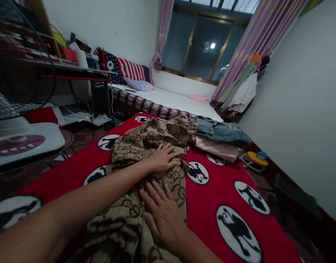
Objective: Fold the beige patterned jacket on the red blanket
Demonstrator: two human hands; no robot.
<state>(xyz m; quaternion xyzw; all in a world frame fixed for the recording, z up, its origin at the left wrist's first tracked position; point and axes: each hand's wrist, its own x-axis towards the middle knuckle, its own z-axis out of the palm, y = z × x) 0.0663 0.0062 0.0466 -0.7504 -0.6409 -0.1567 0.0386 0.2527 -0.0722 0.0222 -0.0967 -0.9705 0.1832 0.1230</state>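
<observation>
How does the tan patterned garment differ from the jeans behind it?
The tan patterned garment is beige with brown ring motifs; the jeans are plain faded blue denim. The garment lies spread out and rumpled toward the camera, with the left hand and right hand flat on it; the jeans lie bunched and untouched, resting on a pink cloth. Both lie on the red blanket.

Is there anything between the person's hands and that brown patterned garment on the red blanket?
Nothing visible. The left hand lies flat on the brown patterned garment, near its red and green striped band, and the right hand presses flat on the same cloth nearer the camera. The jeans and pink cloth lie beyond it, to the right.
</observation>
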